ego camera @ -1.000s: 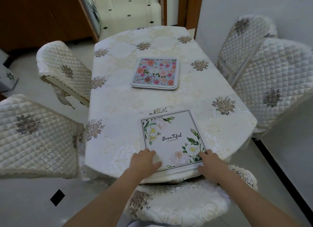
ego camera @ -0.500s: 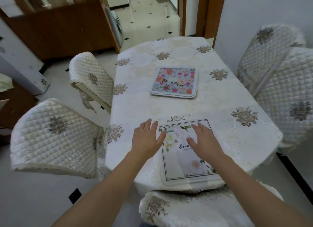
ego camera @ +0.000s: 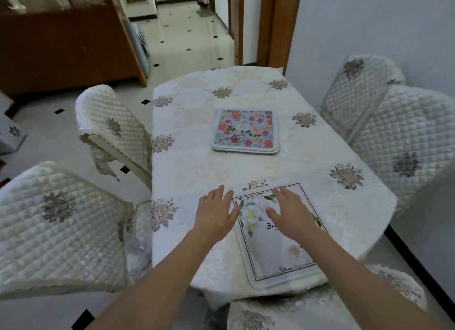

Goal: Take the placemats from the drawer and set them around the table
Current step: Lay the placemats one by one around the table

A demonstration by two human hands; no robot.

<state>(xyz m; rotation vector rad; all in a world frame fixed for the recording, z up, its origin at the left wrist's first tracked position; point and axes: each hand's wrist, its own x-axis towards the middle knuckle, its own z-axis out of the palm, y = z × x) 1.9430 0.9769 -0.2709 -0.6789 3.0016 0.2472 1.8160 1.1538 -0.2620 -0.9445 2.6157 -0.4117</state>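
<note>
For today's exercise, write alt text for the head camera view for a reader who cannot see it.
Two open hands, left hand and right hand, reach over a white placemat at the near edge of a table. A stack of flowered placemats lies at the middle, with padded chairs around.

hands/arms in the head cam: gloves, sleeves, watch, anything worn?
Nothing worn that shows. The left hand and right hand are bare: no gloves, no rings visible. Both forearms are bare from wrist to the bottom edge of the frame, with no sleeve cuff, watch, bracelet or marker on them. Anything above the elbows is out of view.
</note>
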